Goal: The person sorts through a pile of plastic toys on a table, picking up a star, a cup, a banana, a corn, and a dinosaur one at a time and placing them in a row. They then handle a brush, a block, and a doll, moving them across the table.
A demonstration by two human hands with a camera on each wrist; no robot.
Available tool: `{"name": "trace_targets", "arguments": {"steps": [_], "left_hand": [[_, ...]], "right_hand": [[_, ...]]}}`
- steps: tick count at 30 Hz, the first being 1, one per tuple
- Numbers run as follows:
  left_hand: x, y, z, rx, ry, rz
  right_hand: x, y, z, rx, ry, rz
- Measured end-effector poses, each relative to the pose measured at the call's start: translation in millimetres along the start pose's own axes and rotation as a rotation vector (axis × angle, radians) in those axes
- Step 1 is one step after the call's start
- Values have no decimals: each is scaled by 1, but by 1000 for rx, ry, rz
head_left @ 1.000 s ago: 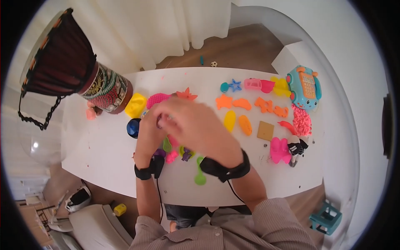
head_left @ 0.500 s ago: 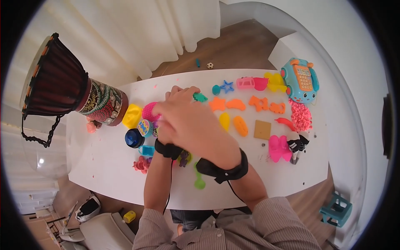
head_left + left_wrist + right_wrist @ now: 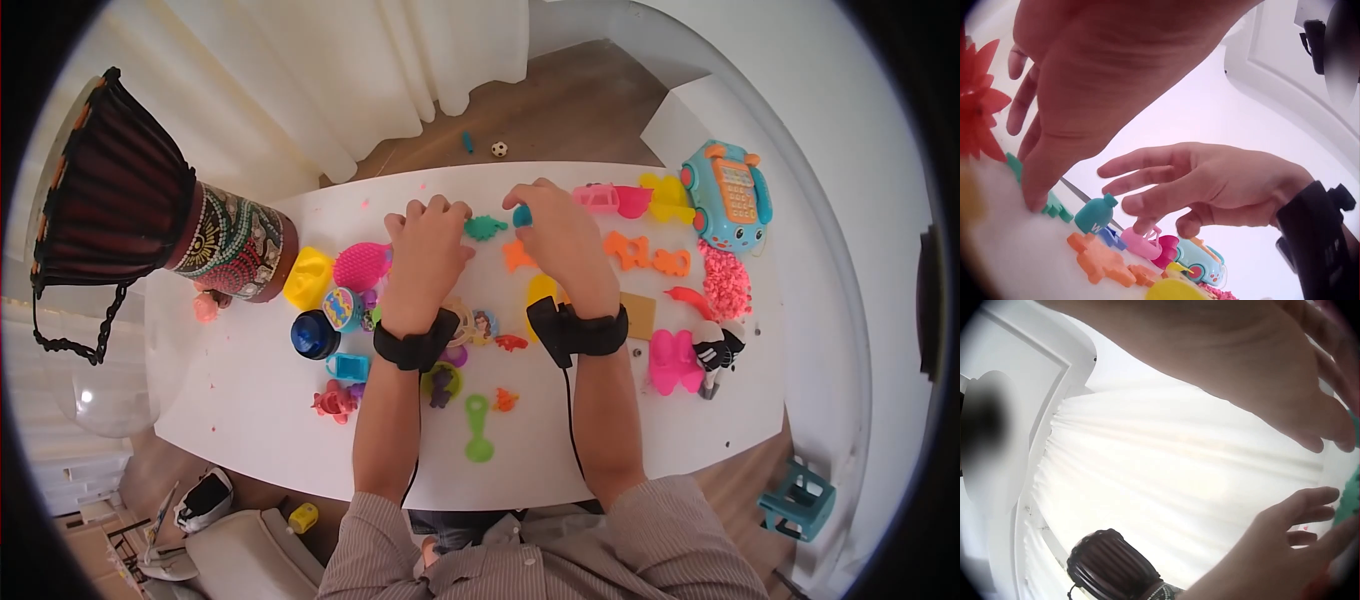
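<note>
In the head view my left hand is held with spread, slightly bent fingers, left of a green dinosaur-like shape. My right hand has its fingers beside a small teal piece. From the left wrist, that teal piece is bottle-shaped with a white letter, and a gap separates it from the right hand's loosely bent fingers. The left thumb is in front of part of the green shape; contact cannot be told. Neither hand shows anything held.
A drum stands at the left, near a yellow piece and a dark blue jar. Orange shapes, a toy phone, pink crumbs and a doll lie right. A light green spoon-like piece lies near the front.
The hands overlapped before and now stand apart, the right one moved rightward to the teal piece. Small toys around the forearms have come into view.
</note>
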State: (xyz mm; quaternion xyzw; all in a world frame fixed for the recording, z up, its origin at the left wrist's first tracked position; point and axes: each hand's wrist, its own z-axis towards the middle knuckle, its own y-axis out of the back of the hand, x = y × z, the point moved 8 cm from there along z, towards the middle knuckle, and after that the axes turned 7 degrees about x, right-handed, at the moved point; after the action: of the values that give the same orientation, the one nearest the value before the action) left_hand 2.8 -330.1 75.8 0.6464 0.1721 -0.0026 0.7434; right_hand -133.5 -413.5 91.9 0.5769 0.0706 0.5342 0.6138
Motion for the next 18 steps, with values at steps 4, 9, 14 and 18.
{"name": "trace_targets", "arguments": {"steps": [4,9,14,18], "left_hand": [[9,-3,-4,46,26,29],[9,-8,4,3,24,-45],[0,-10,8,-56,-8,-135],[-4,-10,11,-76,-25,-247]], "right_hand": [[-14,-6,1,-15,-38,-6],[-14,-1,3,4,-77,-6],[-15,39,12,-49,-371,138],[-23,53,11,-153,-353,136]]}}
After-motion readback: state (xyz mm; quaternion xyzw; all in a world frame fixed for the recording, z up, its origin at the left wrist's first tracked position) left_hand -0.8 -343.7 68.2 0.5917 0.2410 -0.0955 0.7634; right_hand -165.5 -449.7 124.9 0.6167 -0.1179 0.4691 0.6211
